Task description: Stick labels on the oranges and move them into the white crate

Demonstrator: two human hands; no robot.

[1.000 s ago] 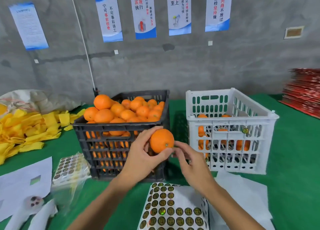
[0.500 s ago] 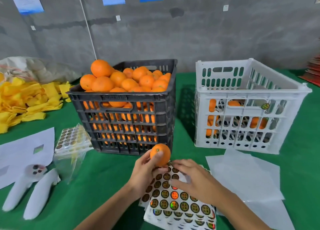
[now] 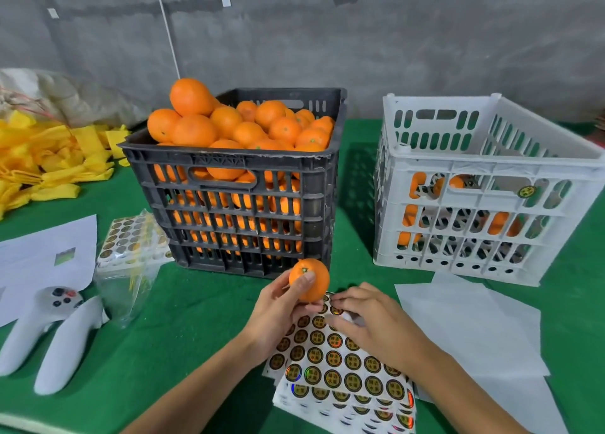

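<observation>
Left hand [image 3: 278, 309] fingers round orange [image 3: 309, 279], right hand [image 3: 366, 319] fingertips on label sheet [image 3: 343, 365] edge (pinch unclear).

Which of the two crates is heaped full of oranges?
The black crate, left of the white crate: oranges pile above its rim, while the white one holds only a few low down.

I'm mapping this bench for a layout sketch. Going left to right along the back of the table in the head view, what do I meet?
Yellow cloth pile → black crate heaped with oranges → white crate holding a few oranges.
</observation>
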